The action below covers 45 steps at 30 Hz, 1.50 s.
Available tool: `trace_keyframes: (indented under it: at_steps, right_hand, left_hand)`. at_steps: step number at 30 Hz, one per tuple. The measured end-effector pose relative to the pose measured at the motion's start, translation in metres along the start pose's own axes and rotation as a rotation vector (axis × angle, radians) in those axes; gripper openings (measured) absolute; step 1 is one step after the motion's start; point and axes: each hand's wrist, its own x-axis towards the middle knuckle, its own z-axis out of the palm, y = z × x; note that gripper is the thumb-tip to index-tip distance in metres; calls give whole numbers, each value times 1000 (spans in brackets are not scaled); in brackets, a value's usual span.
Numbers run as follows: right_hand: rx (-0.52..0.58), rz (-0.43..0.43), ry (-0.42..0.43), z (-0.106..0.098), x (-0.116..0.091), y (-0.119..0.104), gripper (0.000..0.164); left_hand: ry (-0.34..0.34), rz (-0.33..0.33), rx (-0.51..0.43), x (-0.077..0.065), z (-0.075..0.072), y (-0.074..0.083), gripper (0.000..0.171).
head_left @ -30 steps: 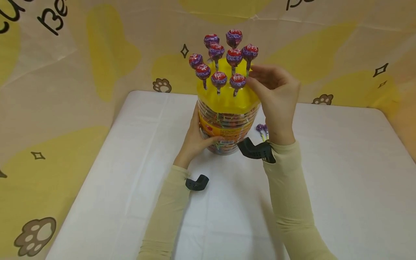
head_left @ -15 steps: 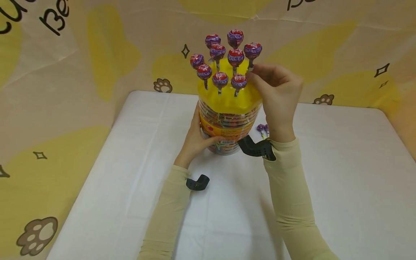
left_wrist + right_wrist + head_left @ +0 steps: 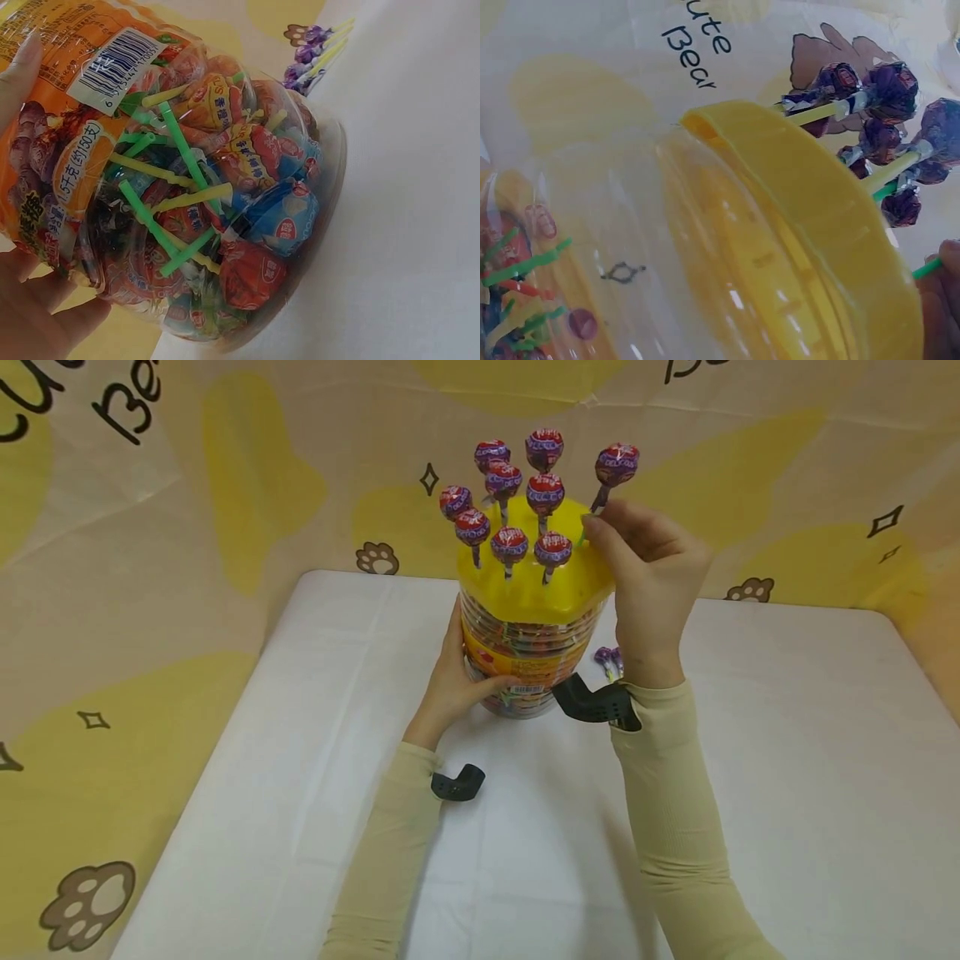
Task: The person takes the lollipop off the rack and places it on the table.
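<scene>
A clear plastic jar (image 3: pixel 536 637) with an orange label and a yellow lid (image 3: pixel 525 602) stands on the white table. My left hand (image 3: pixel 447 689) grips its side, thumb across the label. In the left wrist view, wrapped lollipops (image 3: pixel 259 217) with green and yellow sticks lie inside the jar. My right hand (image 3: pixel 656 581) pinches the green stick of a red-and-purple lollipop (image 3: pixel 617 465), which leans right above the lid's right edge. Whether the stick's lower end sits in the lid cannot be told. Several similar lollipops (image 3: pixel 545 493) stand upright in the lid.
Some purple-wrapped lollipops (image 3: pixel 604 657) lie on the table (image 3: pixel 787 760) behind the right forearm; the left wrist view shows them as a row (image 3: pixel 307 56). A patterned yellow-and-beige backdrop (image 3: pixel 262 485) rises behind the table.
My right hand has shifted right and slightly up with the pinched lollipop, which now tilts right, apart from the others. The left hand and jar stay almost still.
</scene>
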Motion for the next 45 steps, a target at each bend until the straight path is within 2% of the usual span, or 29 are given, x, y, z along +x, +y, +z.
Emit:
trace_keyframes:
  at_steps: [9, 15, 22, 30, 39, 45]
  right_hand:
    - [146, 85, -2, -15, -5, -3, 15]
    - [201, 89, -24, -32, -11, 0, 12]
    - [175, 102, -22, -57, -17, 7, 11]
    - [129, 125, -60, -82, -23, 15, 9]
    - [39, 243, -84, -107, -28, 26, 8]
    - [61, 326, -98, -122, -24, 33, 7]
  left_hand:
    - [0, -15, -10, 0, 1, 0, 115]
    - [2, -13, -5, 0, 1, 0, 116]
    - [4, -7, -7, 0, 2, 0, 116]
    - [7, 13, 11, 1, 2, 1, 116]
    - [5, 11, 12, 1, 4, 1, 117]
    - [8, -3, 19, 1, 3, 1, 116]
